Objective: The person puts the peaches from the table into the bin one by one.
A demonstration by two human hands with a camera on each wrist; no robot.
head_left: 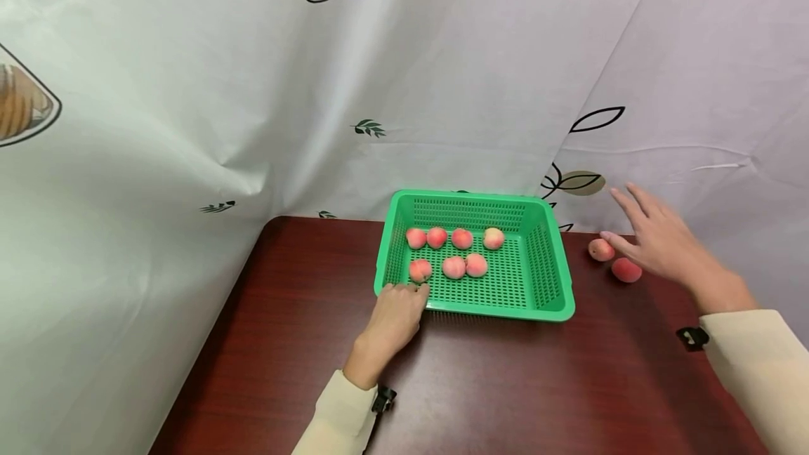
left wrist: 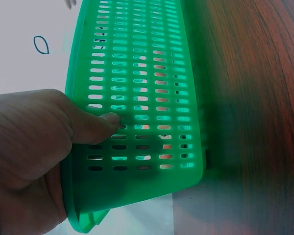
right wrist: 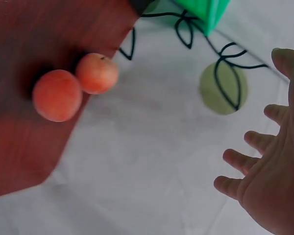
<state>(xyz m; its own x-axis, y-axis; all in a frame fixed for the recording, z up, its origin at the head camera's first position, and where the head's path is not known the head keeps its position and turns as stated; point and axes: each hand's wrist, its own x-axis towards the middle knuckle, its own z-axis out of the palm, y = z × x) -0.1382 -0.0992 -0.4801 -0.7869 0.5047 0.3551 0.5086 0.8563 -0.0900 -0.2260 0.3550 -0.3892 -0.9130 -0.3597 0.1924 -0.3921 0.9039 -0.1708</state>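
Note:
My left hand (head_left: pixel 397 314) grips the near rim of a green plastic basket (head_left: pixel 499 310) close to its left corner. In the left wrist view the thumb (left wrist: pixel 95 128) presses the slotted outer wall, while the other fingers go over the rim. Several peaches (head_left: pixel 454 267) lie in two loose rows on the basket floor, mostly toward the left and middle. My right hand (head_left: pixel 663 241) hovers with spread fingers, holding nothing. Below and beside it, two peaches sit on the table: a paler one (right wrist: pixel 97 73) and a redder one (right wrist: pixel 57 95), close together near the table's back edge.
The dark red-brown wooden table (head_left: pixel 284 343) carries the basket and the loose peaches. A white cloth (head_left: pixel 480 90) with printed leaves and jars hangs right behind the table and down its left side. Each wrist wears a small black strap mount (head_left: pixel 692 338).

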